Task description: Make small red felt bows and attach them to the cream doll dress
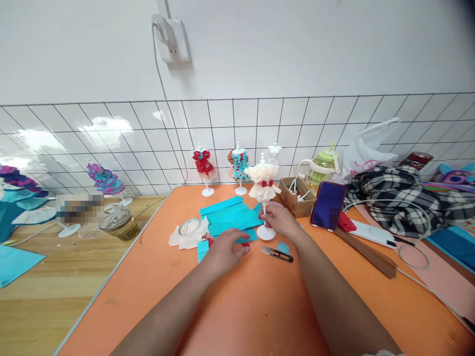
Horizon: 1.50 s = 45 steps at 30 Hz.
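A miniature dress form (264, 190) in a cream ruffled dress with a red bow stands upright on its white round base. My right hand (282, 220) closes its fingers around the thin white stem below the skirt. To the left, my left hand (225, 253) is open, fingers apart, just above the table beside turquoise fabric (228, 217). Bits of red material show near its fingertips. Black thread snips (278, 254) lie between my arms, next to a small light-blue scrap (283, 247). Cream fabric (178, 238) with a clear round lid-like ring (189, 226) on it lies left of my hand.
Behind stand other dress forms, one in red (204, 165) and one in turquoise (240, 165). A cardboard box (302, 205), a phone (328, 205), a green-lidded jug (322, 170) and plaid cloth (404, 190) crowd the right. A glass jar (120, 223) is left.
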Available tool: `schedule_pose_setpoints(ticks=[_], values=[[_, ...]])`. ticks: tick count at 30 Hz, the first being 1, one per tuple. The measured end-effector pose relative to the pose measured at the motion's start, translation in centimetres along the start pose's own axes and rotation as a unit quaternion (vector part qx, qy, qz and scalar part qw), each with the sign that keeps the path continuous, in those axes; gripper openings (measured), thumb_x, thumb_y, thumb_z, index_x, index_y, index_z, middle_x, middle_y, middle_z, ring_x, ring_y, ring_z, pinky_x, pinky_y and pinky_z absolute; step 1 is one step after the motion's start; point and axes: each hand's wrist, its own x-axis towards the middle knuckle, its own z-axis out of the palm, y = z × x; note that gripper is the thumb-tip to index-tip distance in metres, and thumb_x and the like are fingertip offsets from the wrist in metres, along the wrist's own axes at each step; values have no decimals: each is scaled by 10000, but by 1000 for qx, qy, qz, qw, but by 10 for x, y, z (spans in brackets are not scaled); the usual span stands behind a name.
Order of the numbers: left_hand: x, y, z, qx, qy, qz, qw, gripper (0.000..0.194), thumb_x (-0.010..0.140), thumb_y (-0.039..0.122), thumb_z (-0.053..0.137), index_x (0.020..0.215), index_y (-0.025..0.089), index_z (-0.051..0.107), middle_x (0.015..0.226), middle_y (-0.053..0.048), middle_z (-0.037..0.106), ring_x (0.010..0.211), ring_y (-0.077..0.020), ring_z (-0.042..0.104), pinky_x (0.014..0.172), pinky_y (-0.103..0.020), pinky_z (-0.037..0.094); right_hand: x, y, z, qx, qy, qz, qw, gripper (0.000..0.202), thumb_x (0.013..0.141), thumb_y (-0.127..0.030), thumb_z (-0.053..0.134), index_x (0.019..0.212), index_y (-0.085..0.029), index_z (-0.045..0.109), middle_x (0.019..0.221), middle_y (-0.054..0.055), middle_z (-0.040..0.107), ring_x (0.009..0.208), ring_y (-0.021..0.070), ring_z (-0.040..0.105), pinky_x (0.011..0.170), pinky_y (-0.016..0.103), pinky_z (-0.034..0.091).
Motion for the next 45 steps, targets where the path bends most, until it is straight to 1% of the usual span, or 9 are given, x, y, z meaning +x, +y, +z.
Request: schedule_pose_setpoints(ticks=[7,14,19,22,26,30,35,40,45], values=[[-10,-34,4,212,26,27,976,209,811,245,521,947,246,680,1031,-66,657,990,-264,562,850,-381,408,6,16,18,-9,29,21,999,159,818,-220,488,782,-166,633,605,12,617,543,135,578,530,234,388],[-5,-46,4,226,9,13,974,192,791,263,546,929,232,675,1012,-78,663,984,-275,563,844,-388,397,8,18,34,-42,71,25,996,191,853,-194,451,909,-161,630,772,43,664,672,144,607,602,229,403],[-3,-51,7,200,41,14,979,266,809,313,537,1033,230,655,1065,-85,654,1008,-277,556,884,-394,381,8,16,41,-82,78,20,993,217,853,-186,462,1002,-169,619,867,62,672,789,174,613,655,241,402],[-2,-51,-6,180,90,-4,980,275,843,361,482,1008,247,670,1003,-71,677,942,-265,576,819,-366,402,7,13,36,-114,73,25,990,220,815,-155,496,993,-167,624,858,71,676,834,199,611,676,255,395],[-7,-56,-47,173,185,-83,964,253,827,376,475,902,265,689,928,-47,692,830,-243,595,703,-323,395,-7,5,20,-154,55,29,986,303,746,-92,525,1015,-176,636,933,96,686,860,217,615,651,259,378],[-22,-65,-79,180,56,-179,966,235,784,425,516,821,266,686,757,-26,672,695,-223,591,579,-292,361,-41,-12,2,-186,29,37,981,209,725,-188,608,919,-194,685,798,97,696,746,229,621,590,272,345],[-25,-66,-60,251,-9,-36,967,297,723,375,602,993,284,685,1028,-47,656,949,-259,567,778,-332,410,-77,-29,2,-214,-45,30,975,286,818,-349,527,1060,-251,644,858,45,706,770,198,624,585,261,328],[-18,-68,-39,325,-23,-36,945,292,734,302,580,1009,301,677,1066,-44,644,1023,-271,541,871,-376,395,-82,-16,21,-228,-59,-4,972,267,884,-311,421,1011,-236,643,938,33,699,880,191,608,666,263,358],[-21,-70,-60,217,13,-37,975,367,757,416,575,1078,247,633,1113,-66,627,1026,-252,556,850,-346,442,-79,-5,27,-234,-57,-26,970,267,896,-300,406,1016,-240,636,966,28,695,917,199,598,695,275,367]])
